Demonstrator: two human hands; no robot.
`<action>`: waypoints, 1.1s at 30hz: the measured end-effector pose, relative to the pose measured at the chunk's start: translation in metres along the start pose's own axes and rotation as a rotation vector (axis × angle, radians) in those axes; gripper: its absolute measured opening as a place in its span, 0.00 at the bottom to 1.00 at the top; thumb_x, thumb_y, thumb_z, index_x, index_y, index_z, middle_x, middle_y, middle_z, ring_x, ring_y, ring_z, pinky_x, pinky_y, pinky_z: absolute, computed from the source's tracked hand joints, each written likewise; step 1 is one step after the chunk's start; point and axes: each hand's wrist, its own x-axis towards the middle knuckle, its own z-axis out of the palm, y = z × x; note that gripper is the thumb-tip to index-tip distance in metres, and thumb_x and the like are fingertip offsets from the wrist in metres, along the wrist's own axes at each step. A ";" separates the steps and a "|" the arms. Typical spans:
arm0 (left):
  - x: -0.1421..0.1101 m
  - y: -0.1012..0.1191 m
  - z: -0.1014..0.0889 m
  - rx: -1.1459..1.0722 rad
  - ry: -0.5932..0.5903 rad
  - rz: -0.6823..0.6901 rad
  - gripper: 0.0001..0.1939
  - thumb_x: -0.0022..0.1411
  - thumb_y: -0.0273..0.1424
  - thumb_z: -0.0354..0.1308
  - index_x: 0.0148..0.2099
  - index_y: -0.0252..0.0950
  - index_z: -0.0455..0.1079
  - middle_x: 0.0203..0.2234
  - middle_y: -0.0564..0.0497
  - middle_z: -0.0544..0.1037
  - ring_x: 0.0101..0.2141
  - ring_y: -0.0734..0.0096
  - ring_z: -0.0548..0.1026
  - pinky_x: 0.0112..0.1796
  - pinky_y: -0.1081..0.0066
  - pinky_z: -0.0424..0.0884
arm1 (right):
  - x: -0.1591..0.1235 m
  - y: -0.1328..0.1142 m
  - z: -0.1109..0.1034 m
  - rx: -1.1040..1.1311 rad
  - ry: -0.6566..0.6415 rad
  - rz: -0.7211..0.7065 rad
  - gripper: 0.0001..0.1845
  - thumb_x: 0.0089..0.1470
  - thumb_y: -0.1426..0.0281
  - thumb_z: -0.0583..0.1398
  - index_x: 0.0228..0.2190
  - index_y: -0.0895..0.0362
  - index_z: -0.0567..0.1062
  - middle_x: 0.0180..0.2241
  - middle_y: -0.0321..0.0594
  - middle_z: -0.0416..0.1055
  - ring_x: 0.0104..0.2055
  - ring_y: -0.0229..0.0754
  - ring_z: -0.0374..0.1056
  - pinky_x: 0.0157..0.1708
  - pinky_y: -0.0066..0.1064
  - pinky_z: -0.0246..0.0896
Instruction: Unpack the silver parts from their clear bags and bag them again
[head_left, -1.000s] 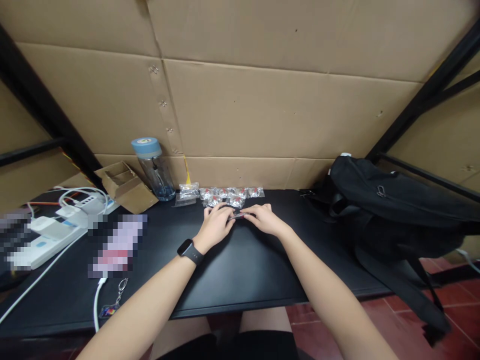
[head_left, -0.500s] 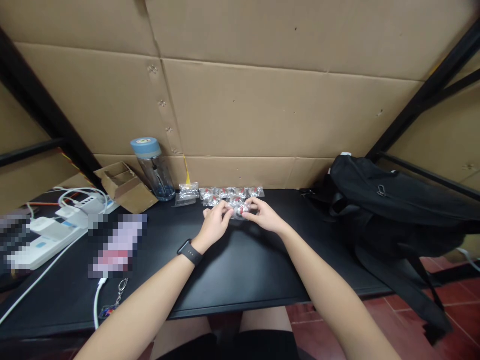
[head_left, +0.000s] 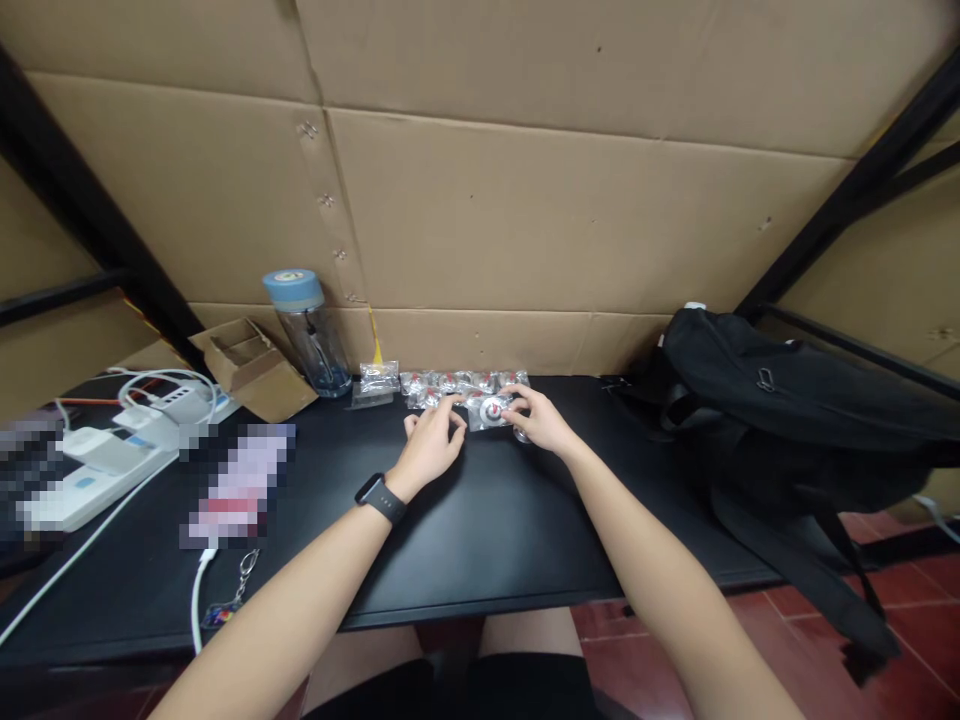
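Observation:
A small clear plastic packet (head_left: 478, 416) holds a round white piece with a red mark (head_left: 493, 410). The thumb and fingers of my right hand (head_left: 546, 424) grip its right side. My left hand (head_left: 431, 442) is just to the left of the packet, thumb and index finger parted, holding nothing. Behind both hands, several similar packets with red marks (head_left: 448, 382) lie in rows against the cardboard. Left of these rows, flat clear plastic bags (head_left: 379, 376) form a small pile. Part of the row is hidden by my fingers.
A bottle with a blue lid (head_left: 306, 335) and an open cardboard box (head_left: 259, 370) stand at the back left. A power strip (head_left: 101, 488), a blurred phone-like object (head_left: 241, 480) and a keychain (head_left: 244, 580) lie left. A black backpack (head_left: 795, 420) occupies the right side.
My left fingers have come off the packet. The packet now shows its round face more fully, held by my right hand, which has shifted slightly right.

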 end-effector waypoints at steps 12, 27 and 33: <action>0.006 -0.012 -0.018 0.208 0.066 -0.007 0.11 0.62 0.26 0.55 0.44 0.44 0.74 0.47 0.49 0.81 0.52 0.55 0.70 0.48 0.56 0.57 | 0.016 0.030 -0.007 -0.498 0.111 0.144 0.20 0.59 0.70 0.60 0.53 0.46 0.73 0.34 0.35 0.79 0.42 0.46 0.73 0.43 0.36 0.46; 0.007 -0.034 -0.035 0.354 -0.115 0.157 0.11 0.64 0.29 0.58 0.45 0.46 0.78 0.47 0.47 0.80 0.52 0.51 0.69 0.49 0.55 0.60 | -0.007 0.004 -0.034 -0.565 -0.245 -0.090 0.25 0.46 0.61 0.72 0.48 0.51 0.79 0.44 0.43 0.76 0.44 0.47 0.72 0.43 0.32 0.63; 0.007 -0.031 -0.030 0.358 -0.082 0.161 0.06 0.65 0.30 0.59 0.38 0.44 0.78 0.42 0.47 0.80 0.51 0.52 0.69 0.48 0.55 0.58 | -0.010 0.006 -0.033 -0.550 -0.269 -0.031 0.23 0.45 0.71 0.71 0.46 0.50 0.80 0.42 0.39 0.79 0.43 0.45 0.75 0.44 0.30 0.65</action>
